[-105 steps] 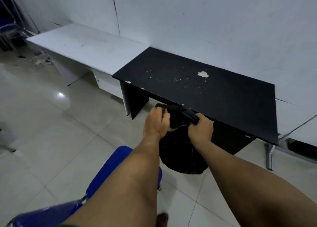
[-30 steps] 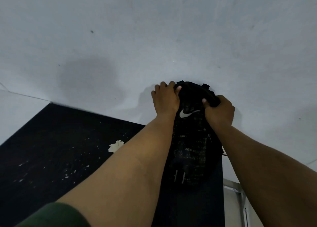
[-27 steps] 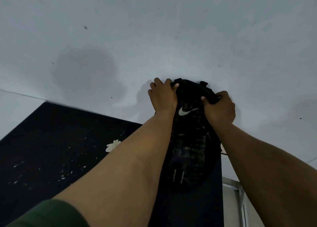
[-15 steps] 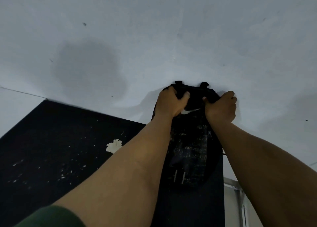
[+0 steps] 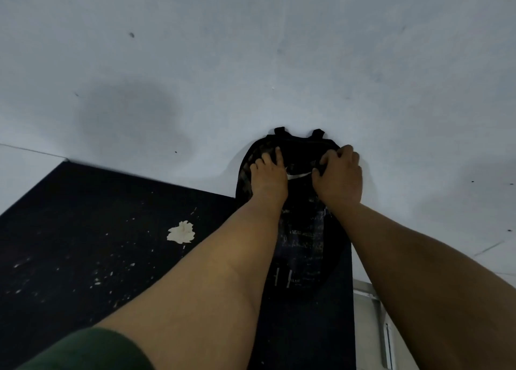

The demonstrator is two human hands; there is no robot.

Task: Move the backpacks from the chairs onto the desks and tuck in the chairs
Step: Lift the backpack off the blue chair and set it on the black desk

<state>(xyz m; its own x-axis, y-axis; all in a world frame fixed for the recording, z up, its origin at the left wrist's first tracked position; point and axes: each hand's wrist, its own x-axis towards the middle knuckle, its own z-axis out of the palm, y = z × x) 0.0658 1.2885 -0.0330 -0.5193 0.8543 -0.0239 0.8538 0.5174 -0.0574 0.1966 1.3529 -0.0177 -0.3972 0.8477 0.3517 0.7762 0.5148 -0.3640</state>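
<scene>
**Backpack propped on the desk**

A black fabric backpack (image 5: 303, 235) with a white Nike swoosh is stood on the black speckled desk (image 5: 83, 244), against the pale wall (image 5: 251, 48). Its top is touched by the left hand (image 5: 269, 178) with extended fingers and gripped by the right hand (image 5: 339, 178). The smaller print cannot be read.

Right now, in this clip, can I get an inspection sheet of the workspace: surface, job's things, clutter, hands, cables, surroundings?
Surface: black desk, top speckled with pale flecks and one chipped patch.
Job's things: black backpack upright on the desk's right end, against the wall; no chair in view.
Clutter: nothing seen.
Hands: left hand rests on the backpack's upper left with fingers extended; right hand curls round its upper right.
Cables: nothing seen.
Surroundings: pale wall with a dark smudge; metal frame right of the desk.
</scene>
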